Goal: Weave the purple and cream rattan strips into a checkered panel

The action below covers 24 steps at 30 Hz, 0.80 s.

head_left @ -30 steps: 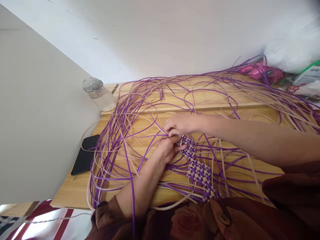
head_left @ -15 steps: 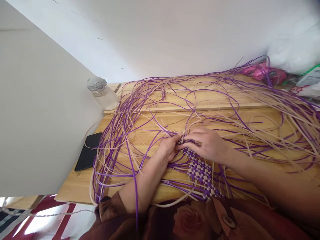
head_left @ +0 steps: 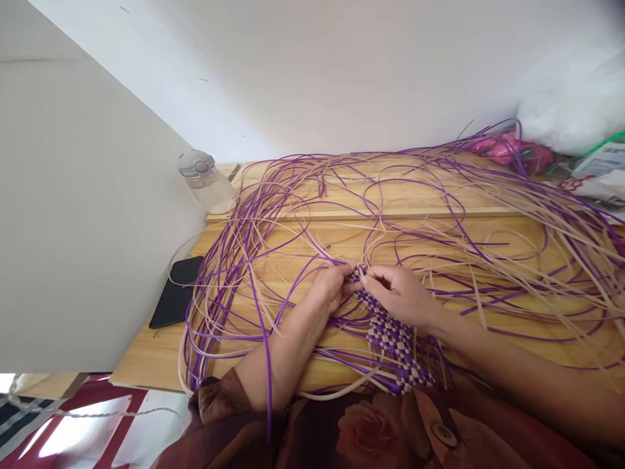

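Note:
A narrow woven piece [head_left: 390, 335] of purple and beige strips runs from near my body up to my hands, with loose strips fanning out on both sides. My left hand [head_left: 334, 283] pinches the far end of the weave from the left, thumb on top. From the right, my right hand [head_left: 398, 293] has thumb and index finger drawn together at the same end. A strip there seems to be between those fingers, though its tip is hard to make out. The knuckles cover part of the weave.
Long loose purple and beige strips [head_left: 229, 280] spread over the wooden table [head_left: 141, 355]. At the left lie a black phone [head_left: 176, 293] and a clear bottle [head_left: 208, 182] by the wall. Pink packaging [head_left: 512, 151] and a white plastic bag [head_left: 571, 104] sit at the back right.
My right hand has shifted slightly down and curled its fingers in more at the weave's end. My left hand keeps its hold. The whole view has shifted a little.

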Tool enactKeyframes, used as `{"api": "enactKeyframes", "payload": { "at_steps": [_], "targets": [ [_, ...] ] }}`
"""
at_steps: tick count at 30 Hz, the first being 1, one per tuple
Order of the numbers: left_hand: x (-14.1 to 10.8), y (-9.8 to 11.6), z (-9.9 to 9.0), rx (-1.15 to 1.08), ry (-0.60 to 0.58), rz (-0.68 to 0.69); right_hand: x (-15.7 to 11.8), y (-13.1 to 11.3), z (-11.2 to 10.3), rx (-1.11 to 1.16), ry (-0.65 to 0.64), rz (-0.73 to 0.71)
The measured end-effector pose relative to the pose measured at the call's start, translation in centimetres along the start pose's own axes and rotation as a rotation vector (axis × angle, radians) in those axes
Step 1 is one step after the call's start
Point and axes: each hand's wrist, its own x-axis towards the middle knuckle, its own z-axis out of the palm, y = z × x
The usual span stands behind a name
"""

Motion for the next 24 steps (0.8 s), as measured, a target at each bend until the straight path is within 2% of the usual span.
{"api": "enactKeyframes", "payload": {
  "at_steps": [2, 7, 12, 16, 20, 24],
  "targets": [
    [0.0, -0.1, -0.1, 0.003, -0.012, 0.001, -0.4, -0.3, -0.1, 0.124, -0.055, 0.064],
    [0.0, -0.2, -0.1, -0.037, -0.035, 0.048, -1.0, -0.3, 0.8, 0.252, 0.084, -0.01],
    [0.0, -0.4, -0.1, -0.019, 0.041, 0.084, -1.7, 0.4, 2.0, 0.356, 0.029, 0.022],
    [0.0, -0.2, -0.5, 0.022, -0.013, 0.074, -1.9, 0.4, 2.3, 0.46, 0.038, 0.088],
    [-0.2, -0.4, -0.8, 0.091, -0.164, 0.08, -1.6, -0.3, 2.4, 0.612, 0.005, 0.24],
    [-0.1, -1.2, -0.7, 0.108, -0.146, 0.179, -1.5, -1.1, 2.9, 0.715, -0.069, 0.464]
  ]
}}
